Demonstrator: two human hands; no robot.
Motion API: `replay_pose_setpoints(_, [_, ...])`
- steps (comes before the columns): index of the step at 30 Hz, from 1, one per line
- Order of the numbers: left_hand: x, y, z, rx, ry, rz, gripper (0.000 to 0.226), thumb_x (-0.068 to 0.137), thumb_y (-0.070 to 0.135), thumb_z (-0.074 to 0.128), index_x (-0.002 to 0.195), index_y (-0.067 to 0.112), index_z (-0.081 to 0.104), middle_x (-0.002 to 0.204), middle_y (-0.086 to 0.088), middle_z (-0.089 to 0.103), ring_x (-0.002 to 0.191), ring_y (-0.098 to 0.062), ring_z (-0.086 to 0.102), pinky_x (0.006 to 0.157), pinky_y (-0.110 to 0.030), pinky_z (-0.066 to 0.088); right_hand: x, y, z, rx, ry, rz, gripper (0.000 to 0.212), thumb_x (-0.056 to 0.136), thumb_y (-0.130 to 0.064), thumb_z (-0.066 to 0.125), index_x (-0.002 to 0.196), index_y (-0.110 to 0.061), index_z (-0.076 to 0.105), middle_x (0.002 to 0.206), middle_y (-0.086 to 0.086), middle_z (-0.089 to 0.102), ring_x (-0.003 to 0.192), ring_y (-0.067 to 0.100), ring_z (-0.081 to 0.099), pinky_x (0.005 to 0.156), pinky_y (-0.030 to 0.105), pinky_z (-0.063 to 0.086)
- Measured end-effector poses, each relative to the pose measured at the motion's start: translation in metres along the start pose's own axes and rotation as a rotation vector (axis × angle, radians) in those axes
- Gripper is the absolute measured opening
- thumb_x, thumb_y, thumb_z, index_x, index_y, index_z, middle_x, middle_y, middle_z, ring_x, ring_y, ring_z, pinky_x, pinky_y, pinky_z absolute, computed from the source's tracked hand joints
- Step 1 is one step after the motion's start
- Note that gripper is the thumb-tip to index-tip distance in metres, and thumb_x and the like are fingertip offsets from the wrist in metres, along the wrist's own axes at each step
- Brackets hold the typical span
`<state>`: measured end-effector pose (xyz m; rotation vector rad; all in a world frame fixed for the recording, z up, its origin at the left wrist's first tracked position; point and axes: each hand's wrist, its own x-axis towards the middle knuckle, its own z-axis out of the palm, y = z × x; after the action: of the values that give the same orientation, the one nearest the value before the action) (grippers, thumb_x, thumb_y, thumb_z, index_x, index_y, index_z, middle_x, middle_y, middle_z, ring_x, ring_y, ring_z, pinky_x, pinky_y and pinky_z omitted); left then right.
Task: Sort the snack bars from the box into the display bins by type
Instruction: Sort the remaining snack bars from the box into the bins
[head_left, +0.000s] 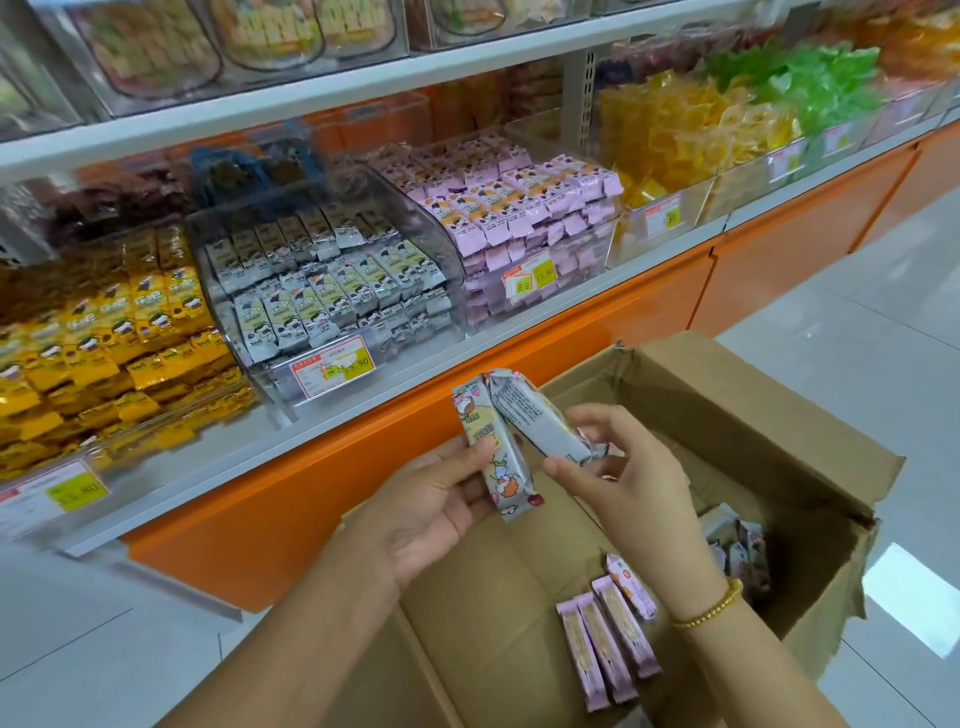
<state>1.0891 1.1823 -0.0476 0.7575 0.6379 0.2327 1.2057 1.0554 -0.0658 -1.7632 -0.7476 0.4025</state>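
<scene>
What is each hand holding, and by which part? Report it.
Left hand holds a patterned snack bar by its lower half. Right hand pinches a grey snack bar by its lower end.

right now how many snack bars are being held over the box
2. One grey bar sits in the left hand; the second bar is pinched by the right hand, leaning against the first. Another could be hidden behind them.

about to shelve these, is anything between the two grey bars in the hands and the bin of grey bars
Nothing visible. The left hand and right hand hold the grey bars above the box; open air runs to the grey bin, whose clear front wall they must pass over.
</scene>
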Motion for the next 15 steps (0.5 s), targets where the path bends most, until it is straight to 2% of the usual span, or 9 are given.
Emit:
replay_pose_setpoints(3, [0.0037, -0.0018, 0.0011, -0.051, 0.024, 0.023, 0.037, 0.072, 0.008, 0.060, 0.109, 0.003, 0.063, 0.099, -0.018, 0.071, 0.080, -0.025, 0.072, 0.069, -0.035, 0.060, -0.0032, 0.0020, 0.0079, -0.158, 0.075, -0.123, 0.052, 0.077, -0.005, 0.075, 0.122, -0.028, 0.059, 0.096, -0.014, 0.060, 0.072, 0.004, 0.060, 0.066, 0.009, 0.049])
replay_pose_setpoints(6, [0.0045, -0.0023, 0.0015, -0.015, 0.036, 0.038, 0.034, 0.072, 0.010, 0.062, 0.105, 0.005, 0.063, 0.092, -0.015, 0.073, 0.077, -0.024, 0.072, 0.068, -0.032, 0.060, -0.0023, 0.0060, 0.0086, -0.248, 0.107, -0.245, 0.061, 0.074, 0.002, 0.075, 0.120, -0.034, 0.059, 0.098, -0.014, 0.057, 0.074, 0.005, 0.059, 0.069, 0.013, 0.050])
replay_pose_setpoints(10, [0.0020, -0.0018, 0.0049, 0.037, 0.036, 0.077, 0.037, 0.072, 0.011, 0.062, 0.108, 0.007, 0.061, 0.095, -0.014, 0.073, 0.076, -0.022, 0.072, 0.062, -0.028, 0.059, 0.0009, 0.0071, 0.0021, -0.141, -0.035, -0.302, 0.070, 0.075, 0.010, 0.069, 0.118, -0.043, 0.052, 0.105, -0.016, 0.056, 0.084, 0.008, 0.059, 0.074, 0.015, 0.051])
replay_pose_setpoints(13, [0.0000, 0.0000, 0.0044, 0.084, 0.031, 0.140, 0.046, 0.073, 0.013, 0.063, 0.118, 0.011, 0.057, 0.103, -0.013, 0.072, 0.083, -0.023, 0.072, 0.069, -0.032, 0.060, 0.0009, 0.0051, 0.0003, 0.050, -0.212, -0.240, 0.072, 0.078, 0.016, 0.057, 0.125, -0.039, 0.052, 0.116, -0.008, 0.055, 0.090, 0.010, 0.062, 0.079, 0.017, 0.052])
replay_pose_setpoints(15, [-0.0021, 0.0003, 0.0035, 0.098, 0.013, 0.163, 0.048, 0.074, 0.015, 0.062, 0.122, 0.013, 0.056, 0.107, -0.013, 0.071, 0.088, -0.024, 0.071, 0.072, -0.033, 0.060, 0.0008, 0.0037, -0.0005, 0.217, -0.272, -0.163, 0.063, 0.082, 0.015, 0.056, 0.125, -0.032, 0.055, 0.118, -0.001, 0.056, 0.091, 0.014, 0.065, 0.078, 0.021, 0.053])
